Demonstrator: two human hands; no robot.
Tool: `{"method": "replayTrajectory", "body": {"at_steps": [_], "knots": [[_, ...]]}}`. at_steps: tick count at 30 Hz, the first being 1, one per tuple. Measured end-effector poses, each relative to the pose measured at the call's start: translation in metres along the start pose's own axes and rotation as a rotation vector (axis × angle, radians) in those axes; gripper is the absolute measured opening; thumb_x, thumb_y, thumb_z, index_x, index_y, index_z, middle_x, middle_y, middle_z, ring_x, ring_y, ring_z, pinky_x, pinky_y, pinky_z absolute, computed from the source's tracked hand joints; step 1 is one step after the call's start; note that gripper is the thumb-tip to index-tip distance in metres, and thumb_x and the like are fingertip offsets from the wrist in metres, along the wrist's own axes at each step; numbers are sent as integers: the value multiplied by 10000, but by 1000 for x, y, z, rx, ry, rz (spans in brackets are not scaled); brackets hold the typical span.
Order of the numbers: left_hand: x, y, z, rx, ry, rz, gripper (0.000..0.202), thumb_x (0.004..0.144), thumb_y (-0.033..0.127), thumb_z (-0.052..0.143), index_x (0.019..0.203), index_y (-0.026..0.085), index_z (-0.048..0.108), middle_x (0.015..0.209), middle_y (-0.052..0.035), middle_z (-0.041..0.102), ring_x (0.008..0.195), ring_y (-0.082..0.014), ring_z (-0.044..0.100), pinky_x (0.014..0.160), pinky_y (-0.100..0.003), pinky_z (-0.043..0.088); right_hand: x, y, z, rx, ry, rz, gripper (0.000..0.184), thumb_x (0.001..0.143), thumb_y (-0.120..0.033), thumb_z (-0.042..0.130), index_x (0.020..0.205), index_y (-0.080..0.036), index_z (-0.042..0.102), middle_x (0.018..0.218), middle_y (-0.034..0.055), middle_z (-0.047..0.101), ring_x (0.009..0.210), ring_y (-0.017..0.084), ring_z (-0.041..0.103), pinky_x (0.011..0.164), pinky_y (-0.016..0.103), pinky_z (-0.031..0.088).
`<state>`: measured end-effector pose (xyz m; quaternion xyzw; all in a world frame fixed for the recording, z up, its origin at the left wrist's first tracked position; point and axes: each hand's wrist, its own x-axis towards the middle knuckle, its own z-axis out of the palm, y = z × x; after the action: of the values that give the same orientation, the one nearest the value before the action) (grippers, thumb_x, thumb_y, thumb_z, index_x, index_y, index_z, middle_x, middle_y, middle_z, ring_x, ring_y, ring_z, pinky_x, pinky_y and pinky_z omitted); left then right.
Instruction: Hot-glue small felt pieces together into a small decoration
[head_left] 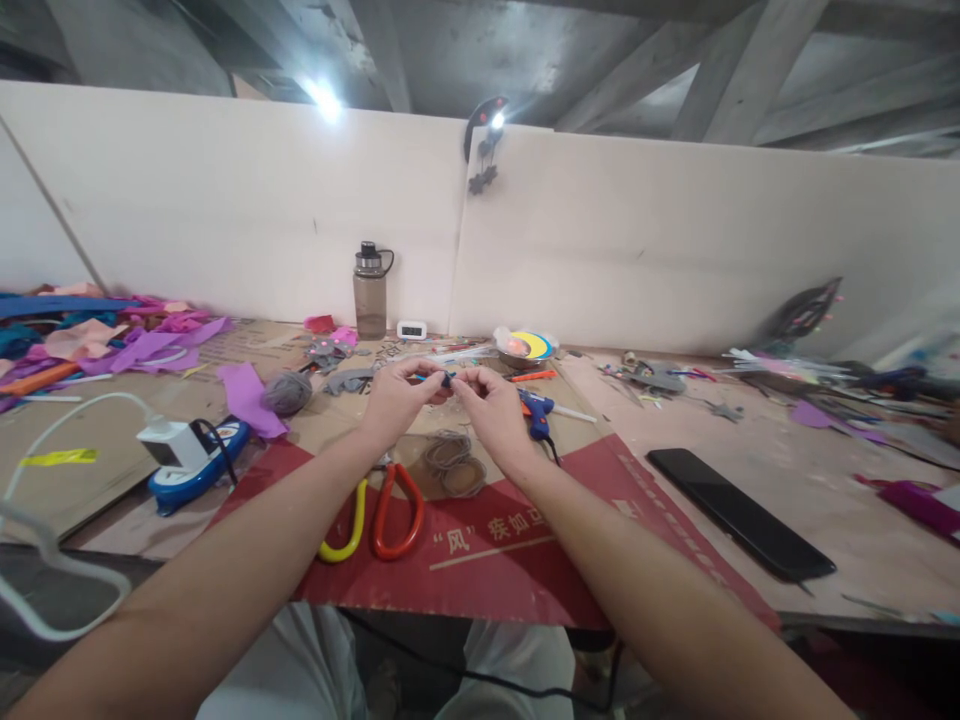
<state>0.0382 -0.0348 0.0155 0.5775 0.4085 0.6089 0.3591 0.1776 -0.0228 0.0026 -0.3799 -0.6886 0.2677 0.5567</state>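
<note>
My left hand (401, 400) and my right hand (486, 408) meet above the middle of the work surface, fingertips pinched together. Between them is a small dark blue piece (447, 381), too small to make out its kind. Just below the hands lie loops of grey-brown cord (456, 464) on the cardboard. Scissors with one yellow and one red handle (399, 512) lie under my left forearm, their blades mostly hidden. Beside my right hand rests a blue glue gun (537, 412) with a white glue stick at its back.
A red printed cardboard sheet (517, 560) covers the front edge. A power strip (199, 468) and felt scraps (150, 345) are at left, a phone (739, 510) at right. At the back stand a bottle (370, 295), a small clock (412, 330) and a bowl (525, 350).
</note>
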Motion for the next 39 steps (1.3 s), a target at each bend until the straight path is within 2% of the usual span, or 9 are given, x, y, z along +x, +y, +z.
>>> {"method": "replayTrajectory", "body": {"at_steps": [8, 17, 24, 31, 39], "knots": [[-4, 1, 2, 41, -23, -14, 221, 699, 324, 643, 809, 136, 609, 700, -23, 633, 574, -174, 662, 562, -310, 576, 0, -5, -2, 31, 12, 3, 211, 761, -342, 510, 692, -164, 599, 628, -19, 517, 595, 109, 412, 577, 233, 328], [-6, 2, 3, 84, -66, 7, 269, 704, 352, 639, 868, 138, 632, 715, -51, 671, 599, -174, 666, 594, -313, 578, 0, -9, -4, 24, 14, 29, 228, 749, -353, 516, 641, -165, 585, 570, -30, 485, 565, 106, 402, 551, 237, 309], [-7, 4, 4, 44, -51, -73, 231, 698, 334, 641, 825, 147, 594, 677, -27, 650, 566, -184, 663, 529, -306, 569, -2, -11, -4, 4, -4, 49, 221, 734, -345, 525, 628, -162, 588, 566, -31, 500, 560, 104, 408, 561, 243, 310], [-4, -1, 3, 38, -22, -31, 213, 682, 320, 660, 762, 134, 593, 671, -14, 625, 554, -134, 632, 578, -302, 573, -2, -5, -1, -38, -28, 64, 230, 741, -352, 522, 622, -167, 592, 569, -27, 521, 549, 104, 404, 549, 241, 313], [-3, -1, 4, -22, -51, -67, 263, 671, 358, 681, 777, 133, 597, 690, -26, 641, 585, -125, 626, 629, -303, 565, -1, -4, -2, -27, -28, 104, 244, 739, -366, 511, 620, -164, 581, 559, -22, 513, 544, 106, 408, 539, 241, 317]]}}
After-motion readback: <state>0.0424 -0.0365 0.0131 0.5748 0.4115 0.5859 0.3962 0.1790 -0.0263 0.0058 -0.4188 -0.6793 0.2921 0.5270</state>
